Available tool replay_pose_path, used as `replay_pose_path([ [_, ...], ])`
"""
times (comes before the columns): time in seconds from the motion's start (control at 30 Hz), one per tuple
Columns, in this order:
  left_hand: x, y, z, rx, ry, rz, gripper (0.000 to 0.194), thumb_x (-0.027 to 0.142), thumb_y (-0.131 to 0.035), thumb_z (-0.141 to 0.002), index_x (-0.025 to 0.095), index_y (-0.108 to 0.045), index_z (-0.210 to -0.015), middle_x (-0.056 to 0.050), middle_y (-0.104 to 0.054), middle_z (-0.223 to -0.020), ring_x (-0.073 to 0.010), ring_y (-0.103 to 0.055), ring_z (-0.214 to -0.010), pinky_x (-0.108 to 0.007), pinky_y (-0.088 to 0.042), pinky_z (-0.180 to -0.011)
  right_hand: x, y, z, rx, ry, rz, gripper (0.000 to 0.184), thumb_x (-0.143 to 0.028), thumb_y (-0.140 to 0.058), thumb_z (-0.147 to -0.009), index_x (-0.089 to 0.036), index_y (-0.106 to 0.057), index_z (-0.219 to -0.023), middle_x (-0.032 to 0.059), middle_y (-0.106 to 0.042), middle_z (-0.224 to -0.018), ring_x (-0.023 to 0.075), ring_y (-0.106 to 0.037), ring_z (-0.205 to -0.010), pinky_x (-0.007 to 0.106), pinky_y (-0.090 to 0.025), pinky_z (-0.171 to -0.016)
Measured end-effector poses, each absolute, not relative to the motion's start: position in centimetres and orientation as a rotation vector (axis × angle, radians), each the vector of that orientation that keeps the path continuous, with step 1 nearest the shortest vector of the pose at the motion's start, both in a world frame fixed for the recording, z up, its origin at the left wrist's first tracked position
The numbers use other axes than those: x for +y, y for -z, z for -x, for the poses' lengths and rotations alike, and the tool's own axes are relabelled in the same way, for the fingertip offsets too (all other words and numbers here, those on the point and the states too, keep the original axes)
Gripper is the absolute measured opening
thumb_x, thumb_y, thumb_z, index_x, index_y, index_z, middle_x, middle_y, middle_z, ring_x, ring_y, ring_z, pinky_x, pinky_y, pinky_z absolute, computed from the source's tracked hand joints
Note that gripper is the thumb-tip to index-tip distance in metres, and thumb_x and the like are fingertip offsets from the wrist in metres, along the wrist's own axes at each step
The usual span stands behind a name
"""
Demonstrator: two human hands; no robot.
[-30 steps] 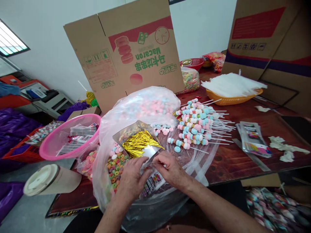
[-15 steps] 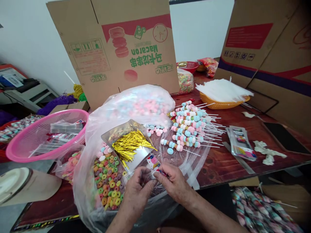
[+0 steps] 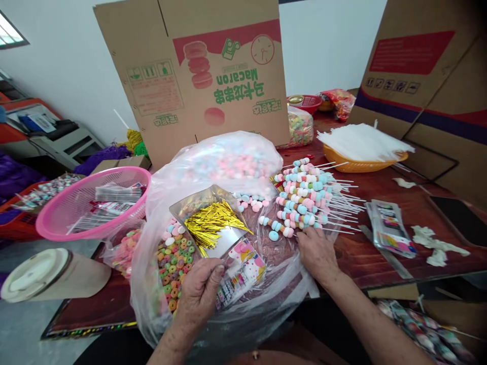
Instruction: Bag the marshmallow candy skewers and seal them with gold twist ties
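Note:
My left hand (image 3: 200,293) is closed on a small clear printed bag (image 3: 241,274), held over a big plastic sheet (image 3: 266,304) near the table's front edge. My right hand (image 3: 315,249) reaches to the pile of candy skewers (image 3: 304,200) with its fingers curled at the nearest skewer's stick; whether it grips it I cannot see. Gold twist ties (image 3: 213,223) lie in a clear packet just above the left hand. Colourful ring candies (image 3: 175,261) sit in a bag left of it.
A large bag of pink and blue sweets (image 3: 228,165) lies behind. A pink basket (image 3: 89,208) is at the left, an orange tray with white bags (image 3: 361,147) at the right. Cardboard boxes (image 3: 198,76) stand at the back. Flat printed bags (image 3: 390,228) lie to the right.
My right hand let go of the small bag and moved right and forward to the skewer pile. The left hand keeps the bag, now more opened out.

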State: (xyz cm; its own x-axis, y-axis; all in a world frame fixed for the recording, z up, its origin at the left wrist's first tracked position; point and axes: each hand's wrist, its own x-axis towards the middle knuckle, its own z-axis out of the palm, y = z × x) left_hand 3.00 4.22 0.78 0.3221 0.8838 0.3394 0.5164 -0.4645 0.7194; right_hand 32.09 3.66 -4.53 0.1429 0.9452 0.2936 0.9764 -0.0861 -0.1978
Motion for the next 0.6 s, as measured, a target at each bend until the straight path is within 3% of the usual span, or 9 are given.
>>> replay_pose_path([
  [0.23, 5.1, -1.3, -1.4, 1.152, -1.065, -2.312, 0.019, 0.023, -0.050, -0.083, 0.020, -0.066, -0.092, -0.004, -0.071, -0.084, -0.0172, -0.064, -0.080, -0.030, -0.048, -0.077, 1.0, 0.7, -33.5, -1.861, 0.170, 1.392, 0.019, -0.018, -0.045, -0.087, -0.020, -0.059, -0.100, 0.0065, -0.065, -0.087, 0.0175, -0.060, -0.079, 0.029, -0.048, -0.070],
  [0.4, 5.4, -2.4, -1.4, 1.042, -1.043, -2.405, 0.018, 0.021, -0.049, -0.084, 0.020, -0.066, -0.091, -0.004, -0.071, -0.081, -0.0157, -0.063, -0.076, -0.029, -0.048, -0.074, -0.5, -2.9, -32.9, -2.066, 0.291, 1.248, 0.022, -0.014, -0.045, -0.085, -0.020, -0.061, -0.098, 0.0073, -0.066, -0.081, 0.0181, -0.059, -0.075, 0.032, -0.045, -0.070],
  [0.6, 5.3, -3.5, -1.2, 1.078, -0.870, -2.546, 0.022, 0.024, -0.045, -0.087, 0.019, -0.066, -0.090, -0.004, -0.071, -0.080, -0.0159, -0.062, -0.071, -0.029, -0.046, -0.069, -1.4, -2.5, -33.0, -2.215, 0.282, 1.157, 0.027, -0.008, -0.042, -0.083, -0.020, -0.060, -0.100, 0.0076, -0.066, -0.083, 0.0179, -0.056, -0.074, 0.033, -0.041, -0.067],
])
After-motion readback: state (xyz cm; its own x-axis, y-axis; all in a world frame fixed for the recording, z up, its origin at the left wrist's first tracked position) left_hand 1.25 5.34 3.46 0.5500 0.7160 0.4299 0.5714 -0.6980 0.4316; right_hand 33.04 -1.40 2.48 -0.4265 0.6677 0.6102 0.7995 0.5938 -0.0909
